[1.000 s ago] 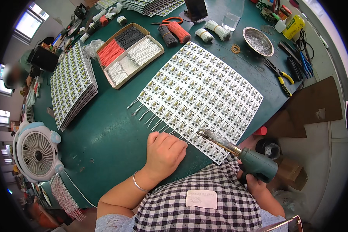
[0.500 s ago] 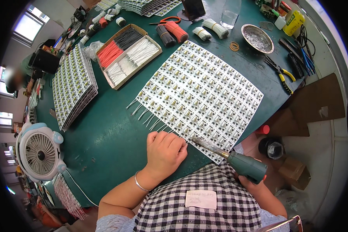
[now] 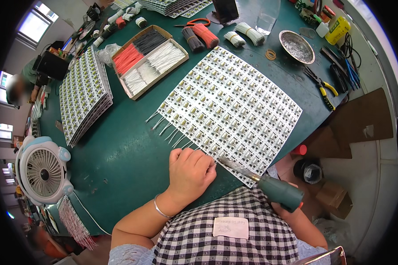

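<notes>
A large white circuit board panel with rows of small components lies slanted on the table. Several short white wires stick out from its left lower edge. At that edge my left hand is closed, its fingertips pinching a thin white wire whose end barely shows. My right hand is wrapped round the handle of a green soldering iron. The iron's metal tip rests at the board's edge, just right of my left fingers. The handle hides part of my right hand.
A cardboard box of red, black and white wires stands behind, left of the panel. Stacked panels and a fan are at left. A metal bowl, pliers and wire bundles lie at the far right.
The whole view has shifted slightly. The soldering iron's handle has tilted a little, while its tip stays at the board edge beside my left fingers.
</notes>
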Action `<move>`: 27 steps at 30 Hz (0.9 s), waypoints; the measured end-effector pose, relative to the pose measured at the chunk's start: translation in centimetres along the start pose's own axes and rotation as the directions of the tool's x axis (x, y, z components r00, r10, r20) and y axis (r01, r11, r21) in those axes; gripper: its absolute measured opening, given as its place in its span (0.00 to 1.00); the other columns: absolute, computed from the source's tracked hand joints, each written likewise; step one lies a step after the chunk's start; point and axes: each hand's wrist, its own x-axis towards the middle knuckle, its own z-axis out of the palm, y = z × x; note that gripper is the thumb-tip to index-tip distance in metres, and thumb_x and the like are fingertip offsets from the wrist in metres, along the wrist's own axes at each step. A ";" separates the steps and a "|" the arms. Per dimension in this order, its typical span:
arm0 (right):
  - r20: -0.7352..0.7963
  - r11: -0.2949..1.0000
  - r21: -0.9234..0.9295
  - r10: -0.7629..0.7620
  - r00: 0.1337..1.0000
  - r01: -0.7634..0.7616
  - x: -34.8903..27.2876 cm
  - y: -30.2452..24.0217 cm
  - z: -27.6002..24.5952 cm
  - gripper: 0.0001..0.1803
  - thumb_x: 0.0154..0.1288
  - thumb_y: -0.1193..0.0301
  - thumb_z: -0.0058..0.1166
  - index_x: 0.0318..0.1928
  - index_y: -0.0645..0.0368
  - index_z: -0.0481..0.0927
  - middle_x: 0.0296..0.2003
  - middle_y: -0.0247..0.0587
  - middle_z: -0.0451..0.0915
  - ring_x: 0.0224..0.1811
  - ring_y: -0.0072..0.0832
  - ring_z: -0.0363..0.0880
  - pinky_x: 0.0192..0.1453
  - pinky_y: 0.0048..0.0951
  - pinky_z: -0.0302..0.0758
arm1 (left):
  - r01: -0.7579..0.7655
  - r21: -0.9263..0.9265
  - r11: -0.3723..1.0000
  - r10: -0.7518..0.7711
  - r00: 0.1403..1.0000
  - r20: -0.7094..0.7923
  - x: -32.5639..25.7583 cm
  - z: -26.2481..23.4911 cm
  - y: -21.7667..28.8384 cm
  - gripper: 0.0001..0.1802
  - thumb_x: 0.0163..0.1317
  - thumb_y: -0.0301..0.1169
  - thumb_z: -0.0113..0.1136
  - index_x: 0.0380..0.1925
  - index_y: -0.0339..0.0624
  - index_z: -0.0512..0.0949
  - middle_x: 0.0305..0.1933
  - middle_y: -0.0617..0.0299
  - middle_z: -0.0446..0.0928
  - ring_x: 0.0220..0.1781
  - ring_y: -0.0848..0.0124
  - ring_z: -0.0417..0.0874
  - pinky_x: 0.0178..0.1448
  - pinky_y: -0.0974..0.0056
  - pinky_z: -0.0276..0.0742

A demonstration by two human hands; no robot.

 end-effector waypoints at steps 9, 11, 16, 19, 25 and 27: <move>-0.357 0.512 0.858 0.547 0.757 0.035 5.1 -0.8 0.8 0.30 0.65 0.59 0.49 0.61 0.63 0.60 0.46 0.53 0.75 0.31 0.37 0.81 0.36 0.35 0.80 | 0.013 -0.010 1.000 -0.013 1.000 -0.008 0.0 -0.2 -0.3 0.07 0.44 0.28 0.64 0.21 0.50 0.74 0.25 0.69 0.72 0.33 0.68 0.72 0.45 0.59 0.62; -0.357 0.497 0.866 0.526 0.772 0.062 7.2 0.0 0.7 0.30 0.65 0.58 0.49 0.61 0.63 0.60 0.46 0.53 0.75 0.32 0.36 0.81 0.38 0.35 0.80 | -0.012 -0.034 0.999 0.012 1.000 0.000 -0.2 0.1 -0.3 0.06 0.45 0.29 0.64 0.23 0.50 0.75 0.26 0.68 0.72 0.33 0.68 0.72 0.45 0.59 0.63; -0.327 0.397 0.913 0.573 0.752 0.094 9.5 1.3 1.4 0.28 0.68 0.59 0.47 0.61 0.62 0.60 0.46 0.51 0.75 0.35 0.34 0.80 0.46 0.35 0.78 | -0.022 -0.039 0.999 0.023 1.000 0.021 -1.3 -0.5 -0.5 0.06 0.48 0.30 0.64 0.26 0.49 0.76 0.28 0.68 0.73 0.34 0.67 0.72 0.45 0.61 0.64; -0.302 0.342 0.934 0.598 0.743 0.105 9.3 1.8 1.5 0.22 0.70 0.58 0.44 0.56 0.59 0.64 0.45 0.45 0.75 0.28 0.26 0.77 0.55 0.35 0.74 | -0.016 -0.146 0.989 0.032 0.994 0.106 -1.8 -2.1 -1.6 0.05 0.50 0.30 0.64 0.28 0.49 0.78 0.29 0.68 0.74 0.35 0.67 0.74 0.47 0.61 0.65; -0.307 0.273 0.944 0.530 0.790 0.184 9.1 3.6 0.9 0.21 0.73 0.56 0.37 0.55 0.58 0.64 0.47 0.43 0.74 0.30 0.25 0.75 0.44 0.28 0.76 | 0.211 -0.307 0.928 -0.156 0.968 0.194 3.7 -9.3 -7.5 0.05 0.55 0.33 0.62 0.27 0.44 0.82 0.25 0.59 0.76 0.31 0.63 0.79 0.36 0.63 0.74; -0.295 0.318 0.938 0.532 0.794 0.136 9.2 3.7 0.9 0.22 0.73 0.56 0.37 0.56 0.58 0.64 0.48 0.42 0.73 0.30 0.25 0.74 0.38 0.25 0.75 | 0.254 0.007 0.967 -0.254 0.966 -0.043 7.2 -10.0 -11.2 0.05 0.52 0.31 0.63 0.29 0.43 0.82 0.27 0.56 0.76 0.34 0.59 0.79 0.39 0.58 0.74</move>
